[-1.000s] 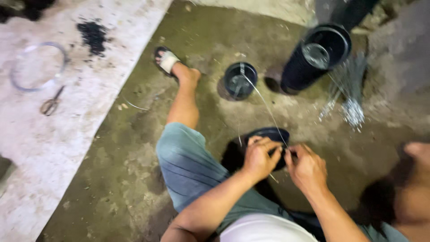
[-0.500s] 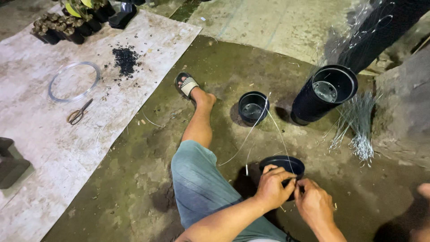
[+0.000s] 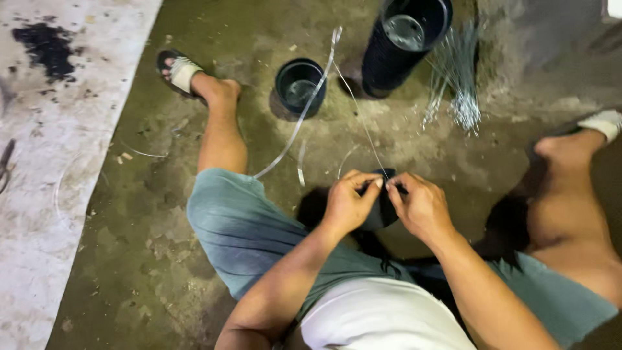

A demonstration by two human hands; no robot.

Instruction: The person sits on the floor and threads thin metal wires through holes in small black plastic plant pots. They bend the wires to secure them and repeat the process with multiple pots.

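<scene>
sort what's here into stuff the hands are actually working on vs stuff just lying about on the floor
In hand:
- small black plastic pot, pinched between left hand and right hand
- thin pale wire strands running up from the fingers

Lying about:
- single black plastic pot
- tall stack of black pots
- bundle of thin metal wires
- dark soil patch

No packages, labels, signs or screens show here (only bare ground).

Seated person: left hand (image 3: 346, 204) and right hand (image 3: 420, 206) pinching thin wire (image 3: 359, 123) over small black pot (image 3: 381, 207); second black pot (image 3: 299, 87), stacked pots (image 3: 402, 45), wire bundle (image 3: 457, 84) beyond
</scene>
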